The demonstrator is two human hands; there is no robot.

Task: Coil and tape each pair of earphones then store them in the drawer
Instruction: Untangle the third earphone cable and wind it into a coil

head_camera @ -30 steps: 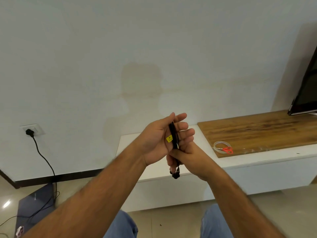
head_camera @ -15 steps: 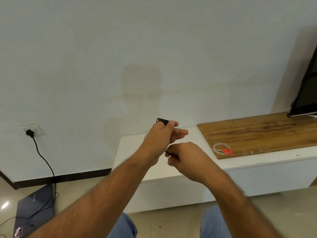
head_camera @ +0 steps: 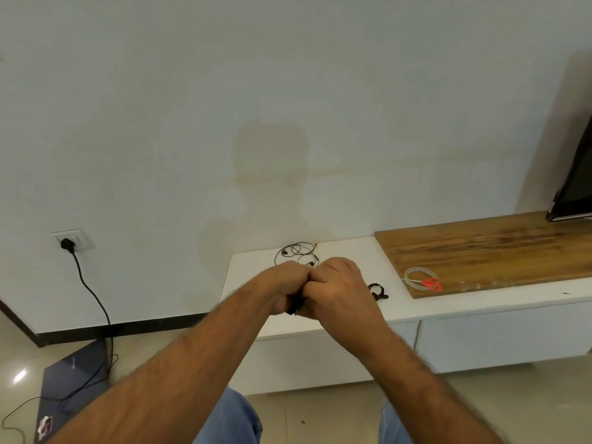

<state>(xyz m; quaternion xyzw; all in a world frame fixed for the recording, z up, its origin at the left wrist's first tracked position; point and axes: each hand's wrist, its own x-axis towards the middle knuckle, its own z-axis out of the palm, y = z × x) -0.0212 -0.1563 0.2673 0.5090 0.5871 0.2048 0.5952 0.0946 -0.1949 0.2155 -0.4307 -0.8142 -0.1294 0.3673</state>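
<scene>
Black earphone bundle (head_camera: 294, 307), mostly hidden, shows as a dark sliver low between two fists pressed knuckle to knuckle above the white worktop (head_camera: 397, 302). Left hand (head_camera: 283, 288) and right hand (head_camera: 336, 288): fingers curled around it, each clamped on the bundle. Coiled black earphones (head_camera: 377, 291), compact, lie on the worktop just right of the right hand. Loose black earphones (head_camera: 299, 253), uncoiled in open loops, lie beyond the hands near the wall. Tape roll (head_camera: 416, 277) and red-handled scissors (head_camera: 431, 283) rest touching on the wooden board (head_camera: 496, 251).
</scene>
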